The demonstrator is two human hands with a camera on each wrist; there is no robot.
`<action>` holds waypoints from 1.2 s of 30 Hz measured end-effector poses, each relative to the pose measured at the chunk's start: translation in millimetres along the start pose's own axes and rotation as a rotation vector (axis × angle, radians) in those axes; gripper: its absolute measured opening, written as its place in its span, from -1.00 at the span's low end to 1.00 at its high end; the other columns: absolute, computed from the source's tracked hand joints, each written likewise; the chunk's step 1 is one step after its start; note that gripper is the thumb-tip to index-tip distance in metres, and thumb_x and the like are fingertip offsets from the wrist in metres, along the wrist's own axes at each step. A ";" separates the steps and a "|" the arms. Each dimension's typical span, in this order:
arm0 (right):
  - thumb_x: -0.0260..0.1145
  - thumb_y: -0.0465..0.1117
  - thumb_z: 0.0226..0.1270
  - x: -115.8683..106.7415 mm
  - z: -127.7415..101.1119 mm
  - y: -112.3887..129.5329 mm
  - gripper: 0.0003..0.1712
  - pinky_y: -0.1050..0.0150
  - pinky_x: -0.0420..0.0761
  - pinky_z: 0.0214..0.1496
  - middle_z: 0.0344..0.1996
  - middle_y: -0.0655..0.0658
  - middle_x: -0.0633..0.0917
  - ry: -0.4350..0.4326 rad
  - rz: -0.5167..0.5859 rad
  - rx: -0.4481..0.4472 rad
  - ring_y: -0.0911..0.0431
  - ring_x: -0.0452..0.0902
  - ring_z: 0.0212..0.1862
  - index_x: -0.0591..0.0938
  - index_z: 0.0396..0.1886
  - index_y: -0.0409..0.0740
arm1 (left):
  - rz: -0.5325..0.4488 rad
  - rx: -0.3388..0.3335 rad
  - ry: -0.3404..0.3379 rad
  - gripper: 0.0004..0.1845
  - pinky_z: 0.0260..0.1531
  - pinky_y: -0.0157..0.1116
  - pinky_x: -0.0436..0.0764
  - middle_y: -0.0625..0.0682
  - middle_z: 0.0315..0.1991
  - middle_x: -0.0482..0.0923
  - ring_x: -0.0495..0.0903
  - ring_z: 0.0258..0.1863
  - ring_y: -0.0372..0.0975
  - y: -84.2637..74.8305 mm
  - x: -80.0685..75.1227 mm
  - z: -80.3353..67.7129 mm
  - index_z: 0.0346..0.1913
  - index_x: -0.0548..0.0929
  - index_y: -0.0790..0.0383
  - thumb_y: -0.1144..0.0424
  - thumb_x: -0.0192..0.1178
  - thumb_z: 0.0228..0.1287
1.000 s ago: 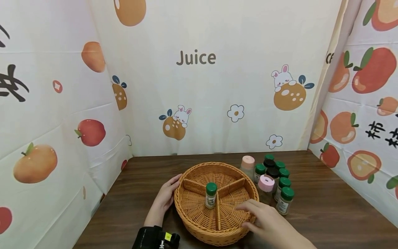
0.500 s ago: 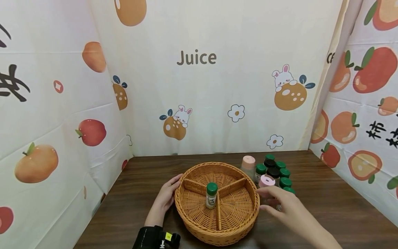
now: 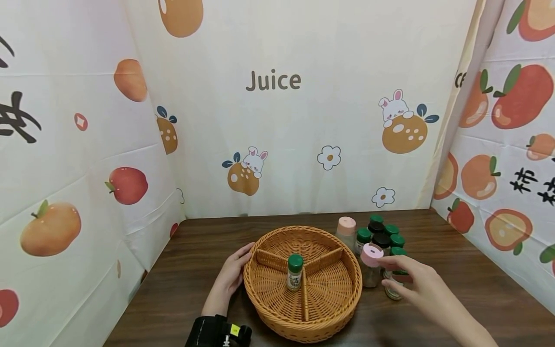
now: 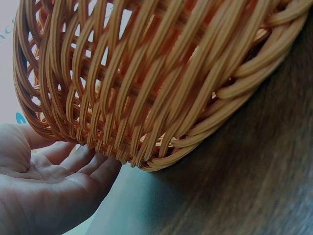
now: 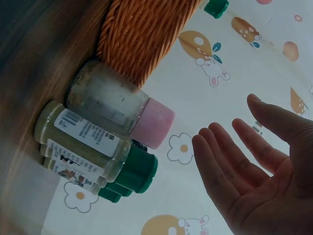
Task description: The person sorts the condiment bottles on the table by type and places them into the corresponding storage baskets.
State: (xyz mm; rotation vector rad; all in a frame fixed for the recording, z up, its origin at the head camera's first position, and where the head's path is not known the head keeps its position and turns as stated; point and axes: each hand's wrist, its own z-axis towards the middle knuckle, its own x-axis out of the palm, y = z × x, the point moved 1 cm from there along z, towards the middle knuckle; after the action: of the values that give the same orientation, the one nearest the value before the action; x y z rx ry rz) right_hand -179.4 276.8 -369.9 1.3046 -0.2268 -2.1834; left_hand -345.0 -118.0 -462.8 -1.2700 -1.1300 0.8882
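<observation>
The right hand (image 3: 416, 282) was loosely spread, its fingers slightly bent and its thumb well apart, holding nothing. Just short of those fingertips, on the table (image 3: 195, 241), stood the nearest green-capped bottle (image 5: 83, 139); its white label carried a barcode and lines of print too blurred to read. Alongside, farther from the fingers, more green-capped jars (image 5: 73, 166) showed printed labels, equally illegible. The pink-capped bottle (image 5: 107, 103) stood between the right fingertips and the basket (image 3: 334, 284). Beyond the fingers were black-capped jars (image 3: 381, 241) and a peach-capped bottle (image 3: 346, 232), their labels hidden or too small to make out.

The left hand (image 3: 227, 277) lay with relaxed, nearly straight fingers touching the basket's outer wall, some tips hidden by the wicker. To the right of those fingers, inside the basket, one small jar (image 3: 294, 273) stood upright in the left compartment, near the centre; its white label bore dark characters, too small to read. Behind the left fingers, a black wrist strap (image 3: 205, 332) carried a yellow sticker with unreadable marks.

Past the fingers of both hands, the back cloth (image 3: 286, 120) read "Juice". The right cloth (image 3: 520, 159) showed black Chinese characters, one of them 柿; the left cloth (image 3: 91, 154) had a large, cut-off character.
</observation>
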 end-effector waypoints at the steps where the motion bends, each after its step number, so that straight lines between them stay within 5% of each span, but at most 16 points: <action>1: 0.57 -0.23 0.05 -0.2 -0.5 -0.9 -0.54 0.37 0.73 -0.25 -0.10 0.02 0.76 0.000 -0.008 0.006 0.51 0.56 -0.06 0.69 0.00 -0.02 | -0.002 0.001 -0.001 -0.49 0.37 -0.14 0.45 0.33 0.53 0.13 0.22 0.49 0.12 -0.1 0.1 -0.3 0.52 0.22 0.32 0.32 -0.14 0.59; 13: 0.57 -0.24 0.05 0.7 -8.7 -12.1 -0.54 0.30 0.74 -0.26 -0.17 0.03 0.77 -0.018 0.012 0.062 0.48 0.60 -0.14 0.68 0.00 0.01 | -0.008 0.014 -0.002 -0.49 0.43 -0.02 0.35 0.36 0.52 0.12 0.20 0.50 0.14 -0.9 -0.5 -2.8 0.52 0.22 0.34 0.30 -0.14 0.60; 36: 0.54 -0.36 0.07 -18.0 -11.0 -50.1 -0.55 0.67 0.55 -0.32 -0.21 -0.21 0.78 -0.109 -0.007 0.124 0.58 0.58 -0.24 0.68 0.00 -0.15 | -0.014 0.014 -0.024 -0.51 0.40 -0.07 0.41 0.34 0.50 0.19 0.26 0.47 0.10 -0.2 1.6 -1.5 0.49 0.28 0.35 0.35 -0.14 0.59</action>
State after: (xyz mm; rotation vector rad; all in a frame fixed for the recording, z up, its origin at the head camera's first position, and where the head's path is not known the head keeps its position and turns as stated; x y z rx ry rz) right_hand -183.2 329.4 -383.2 1.2546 -0.4070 -2.2800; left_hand -343.2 -116.9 -462.2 -1.2413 -1.1486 0.9019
